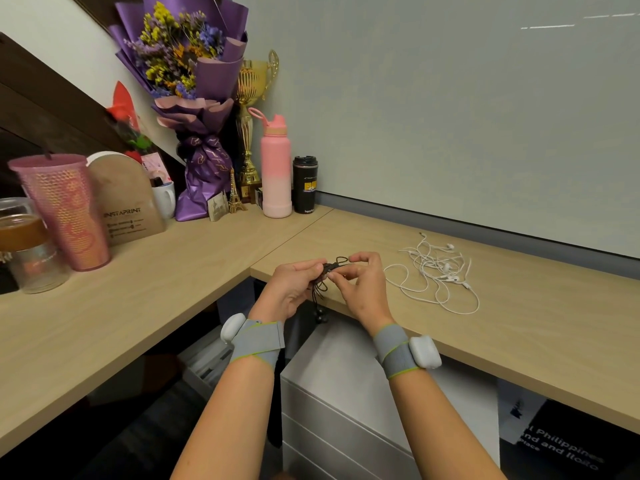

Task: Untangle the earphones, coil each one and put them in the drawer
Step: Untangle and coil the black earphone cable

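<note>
The person's left hand [294, 289] is held just over the front edge of the light wooden desk [519, 306], near its inner corner. Its fingers are curled round a bunch of the thin black corded earphones [333, 265], with the thumb pressed on top. The two black earbuds hang free below the desk edge. Touching it from the right, the right hand [360, 282] pinches a small loop of the same black cord between thumb and forefinger, its other fingers loosely bent. The step in hand appears to be working the black cord free or coiling it. It would likely go best if the left hand served as a steady anchor while the right drew out one loop at a time. The right hand should follow the cord toward the hanging buds rather than tug, since pulling would probably tighten any knot. Loops wound evenly and not too tightly should hold their shape. Further right, near the middle of the desk and well apart from the hands, the white corded earphones [436, 271] lie in a loose tangle, untouched. Under the desk edge stands the pale grey drawer cabinet [346, 393]; this view does not show whether a drawer is open.
</note>
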Available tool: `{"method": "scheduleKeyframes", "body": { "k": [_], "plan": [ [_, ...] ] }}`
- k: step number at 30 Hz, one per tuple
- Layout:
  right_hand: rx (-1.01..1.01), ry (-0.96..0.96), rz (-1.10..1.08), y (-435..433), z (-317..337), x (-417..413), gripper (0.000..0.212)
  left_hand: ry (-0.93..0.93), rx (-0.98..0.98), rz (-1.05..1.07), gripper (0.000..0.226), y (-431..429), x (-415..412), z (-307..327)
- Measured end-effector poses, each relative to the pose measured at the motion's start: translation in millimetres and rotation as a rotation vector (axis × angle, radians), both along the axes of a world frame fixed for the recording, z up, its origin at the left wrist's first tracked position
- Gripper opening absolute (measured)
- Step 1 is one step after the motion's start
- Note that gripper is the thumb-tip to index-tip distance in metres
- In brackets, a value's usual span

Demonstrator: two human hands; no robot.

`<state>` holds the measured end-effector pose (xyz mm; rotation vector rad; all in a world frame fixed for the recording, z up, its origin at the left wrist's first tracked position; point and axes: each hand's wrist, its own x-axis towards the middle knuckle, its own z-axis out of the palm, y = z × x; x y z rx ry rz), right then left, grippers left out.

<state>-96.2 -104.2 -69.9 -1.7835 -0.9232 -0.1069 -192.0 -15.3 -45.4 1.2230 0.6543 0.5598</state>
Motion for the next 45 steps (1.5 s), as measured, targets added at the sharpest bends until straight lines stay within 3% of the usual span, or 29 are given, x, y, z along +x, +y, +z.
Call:
{"method": "scheduleKeyframes", "body": {
  "k": [5,10,16,25,36,45],
  "plan": [
    [-0.021,-0.076,0.007,-3,0,1,0.007,0.064,0.11,-0.026,0.026,1,-2,4],
    [-0.187,-0.202,0.041,-5,4,3,0.01,0.142,0.441,0.028,0.024,0,2,1],
    [-0.151,-0.142,0.041,-4,6,3,0.012,0.177,0.541,0.089,0.018,3,8,-2],
    [-0.271,-0.329,0.055,-4,7,6,0.01,0.179,0.395,0.162,0.017,0,15,-1],
    [0.058,-0.162,-0.014,-8,8,-2,0.008,0.103,0.354,0.01,0.024,4,8,1],
    [0.017,-0.184,-0.044,-9,16,1,0.006,0.032,0.3,0.017,0.026,-6,12,4]
  ]
}}
